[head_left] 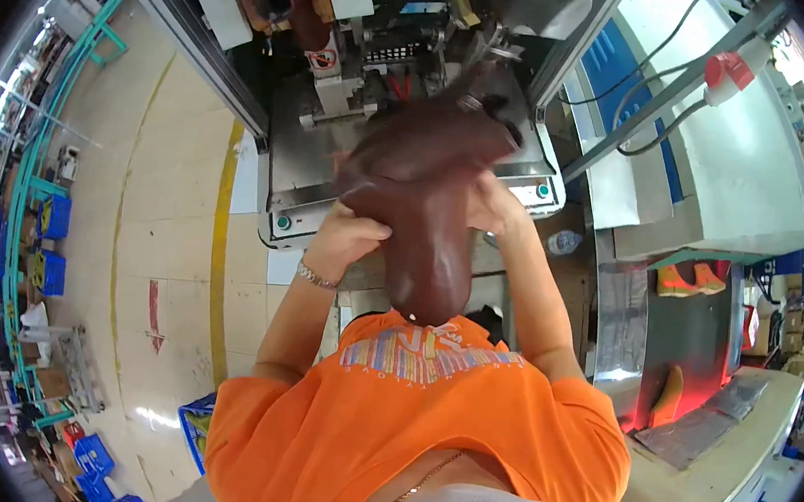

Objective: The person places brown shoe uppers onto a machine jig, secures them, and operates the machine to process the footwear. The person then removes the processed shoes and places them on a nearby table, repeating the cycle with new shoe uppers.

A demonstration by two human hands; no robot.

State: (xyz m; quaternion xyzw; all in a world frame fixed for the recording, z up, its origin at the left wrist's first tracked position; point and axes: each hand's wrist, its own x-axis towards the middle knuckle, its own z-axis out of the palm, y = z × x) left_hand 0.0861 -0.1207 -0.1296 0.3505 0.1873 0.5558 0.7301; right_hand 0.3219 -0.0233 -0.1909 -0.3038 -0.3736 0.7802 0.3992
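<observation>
A dark brown leather boot (pixel 432 244) is held up in front of my chest, its rounded toe end pointing back toward me. My left hand (pixel 345 238) grips its left side, with the thumb lying on the leather and the fingers mostly hidden beneath. Against the right side, my right hand (pixel 498 207) is closed on it, fingers largely behind the boot. The far part of the boot is blurred and overlaps the machine (pixel 309 160), whose metal bed and clamp parts lie beyond my hands.
Green buttons (pixel 284 223) sit on the machine's front edge. Metal posts (pixel 191 32) flank it. More brown leather pieces (pixel 313 15) hang at its upper left. At right, tan footwear pieces (pixel 678 280) rest on a red-lit conveyor (pixel 680 326). A red-and-white plug (pixel 728 77) hangs on a pole.
</observation>
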